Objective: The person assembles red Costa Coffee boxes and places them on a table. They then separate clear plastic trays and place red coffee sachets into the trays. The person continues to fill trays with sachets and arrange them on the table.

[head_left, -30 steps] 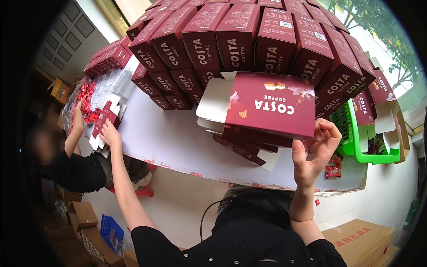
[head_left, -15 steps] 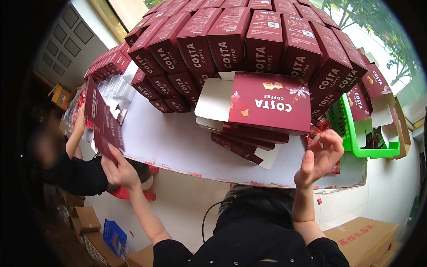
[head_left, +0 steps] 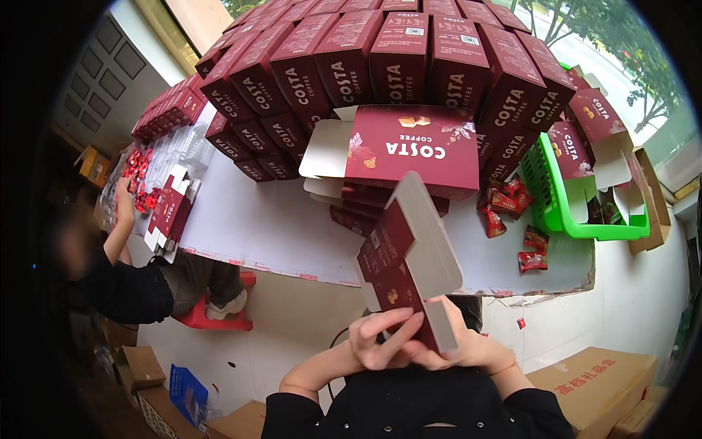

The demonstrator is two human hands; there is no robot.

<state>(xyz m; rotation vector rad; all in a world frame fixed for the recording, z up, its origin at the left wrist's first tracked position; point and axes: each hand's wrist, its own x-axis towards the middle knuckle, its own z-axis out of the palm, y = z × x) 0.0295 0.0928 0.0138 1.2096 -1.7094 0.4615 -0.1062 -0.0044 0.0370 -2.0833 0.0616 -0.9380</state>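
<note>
A maroon carton [head_left: 391, 263] with pale inner flaps is tilted upright in front of my chest. My left hand [head_left: 380, 340] presses its fingers against the lower part of the printed side. From the right, my right hand [head_left: 459, 338] grips the lower edge, its thumb near the pale flap. Part of both hands' grip is hidden behind the carton. Just beyond it lies a larger-looking maroon carton [head_left: 413, 150] with its pale end flap open, on top of several flattened cartons [head_left: 349, 219].
Rows of maroon boxes [head_left: 351, 62] stand stacked along the far side of the white table [head_left: 263, 227]. Red wrapped pieces [head_left: 508, 201] lie beside a green basket [head_left: 585, 230]. At left, a co-worker's hand [head_left: 124, 192] is at red pieces near clear plastic trays [head_left: 172, 157].
My left hand has brought the carton from the far left to my chest. My right hand has left its raised place near the wrapped pieces and now holds the carton too.
</note>
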